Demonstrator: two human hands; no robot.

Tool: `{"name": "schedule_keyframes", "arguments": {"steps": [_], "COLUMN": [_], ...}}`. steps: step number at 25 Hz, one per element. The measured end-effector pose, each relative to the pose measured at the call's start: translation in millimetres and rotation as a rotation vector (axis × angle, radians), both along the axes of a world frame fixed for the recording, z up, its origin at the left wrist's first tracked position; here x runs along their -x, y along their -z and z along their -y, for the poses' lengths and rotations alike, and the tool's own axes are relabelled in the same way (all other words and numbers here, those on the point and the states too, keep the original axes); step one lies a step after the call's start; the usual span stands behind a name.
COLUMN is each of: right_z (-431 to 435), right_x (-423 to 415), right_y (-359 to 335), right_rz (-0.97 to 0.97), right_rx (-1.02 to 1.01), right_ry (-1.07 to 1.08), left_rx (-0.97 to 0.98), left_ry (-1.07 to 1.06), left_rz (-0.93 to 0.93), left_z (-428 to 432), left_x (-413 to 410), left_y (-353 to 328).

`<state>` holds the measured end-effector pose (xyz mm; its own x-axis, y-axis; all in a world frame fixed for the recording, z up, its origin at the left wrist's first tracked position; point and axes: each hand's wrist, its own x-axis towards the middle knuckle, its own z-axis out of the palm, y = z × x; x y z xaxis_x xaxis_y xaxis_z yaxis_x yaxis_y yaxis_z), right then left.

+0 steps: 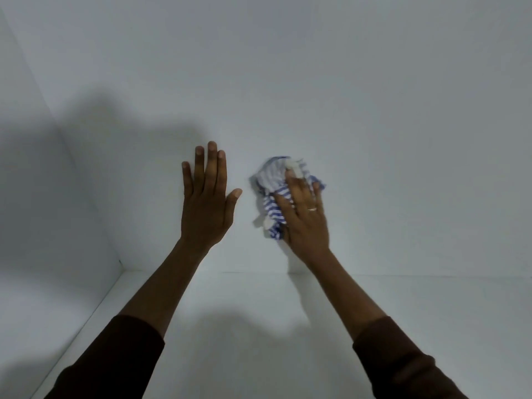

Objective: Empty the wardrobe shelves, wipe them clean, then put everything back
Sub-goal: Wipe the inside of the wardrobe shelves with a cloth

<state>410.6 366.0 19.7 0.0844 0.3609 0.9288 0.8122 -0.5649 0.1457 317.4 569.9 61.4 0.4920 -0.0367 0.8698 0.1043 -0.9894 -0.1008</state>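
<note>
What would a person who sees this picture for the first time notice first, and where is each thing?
The eye falls first on the blue and white striped cloth, bunched under the right hand, which presses it against the white back wall just right of centre. Beside it, to the left, the left hand lies flat on the same wall with straight fingers. Below them the white shelf shows nothing but the arms' shadows.

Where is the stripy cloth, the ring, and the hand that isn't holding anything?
stripy cloth [270, 180]: head view, on its bunched blue and white part, left of the fingers.
ring [311, 209]: head view, on the band round a right hand finger.
left hand [205, 203]: head view, on the back of the hand.
</note>
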Motion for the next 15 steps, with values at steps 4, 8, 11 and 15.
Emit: {"name": "schedule_keyframes", "arguments": {"steps": [4,8,11,15], "right_z": [65,-13,-53,14], "right_x": [-10,20,38,-3], "right_y": [27,20,26,-1], "right_rz": [-0.084,-0.095,-0.067,0.146], "right_rx": [-0.009,0.144,0.260,0.356], "right_ry": [0.081,-0.022,-0.019,-0.022], "left_rx": [0.003,-0.033,-0.080,-0.053], "left_ry": [-0.129,-0.138,-0.109,-0.122], "left_rz": [-0.036,-0.057,-0.083,-0.075], "left_z": [6,6,-6,-2], "left_x": [-2,0,9,9], "left_y": [1,-1,-3,-2]}}
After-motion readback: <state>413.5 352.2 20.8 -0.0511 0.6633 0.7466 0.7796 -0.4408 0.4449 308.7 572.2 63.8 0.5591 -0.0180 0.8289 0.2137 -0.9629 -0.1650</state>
